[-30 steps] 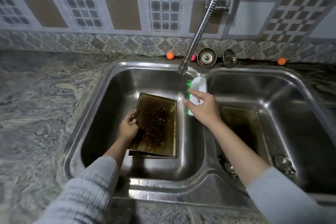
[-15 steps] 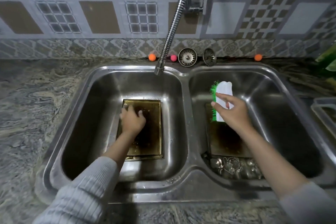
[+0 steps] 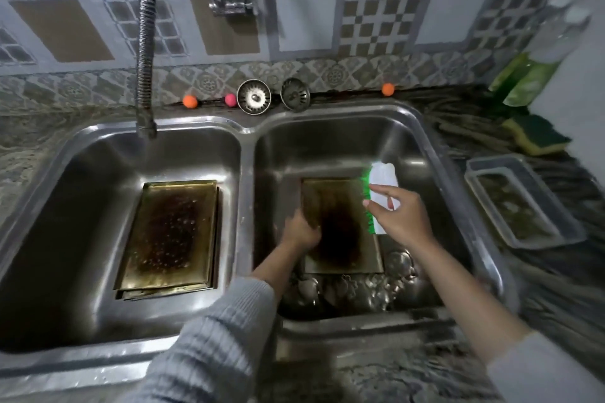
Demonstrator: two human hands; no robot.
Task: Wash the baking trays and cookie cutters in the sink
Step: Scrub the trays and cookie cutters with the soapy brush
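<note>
A double steel sink fills the view. In its left basin lies a stack of dark, stained baking trays. Another stained baking tray lies in the right basin, with several metal cookie cutters along the front wall. My left hand, blurred, grips this tray's left edge. My right hand is closed on a white scrub brush with green bristles, held just above the tray's right edge.
The flexible faucet hose hangs over the left basin's back rim. Two drain strainers and small coloured balls sit on the back ledge. On the right counter are a sponge, a green bottle and a clear container.
My left hand let go of the trays in the left basin and crossed to the tray in the right basin. My right hand carried the brush from the divider across the right basin.
</note>
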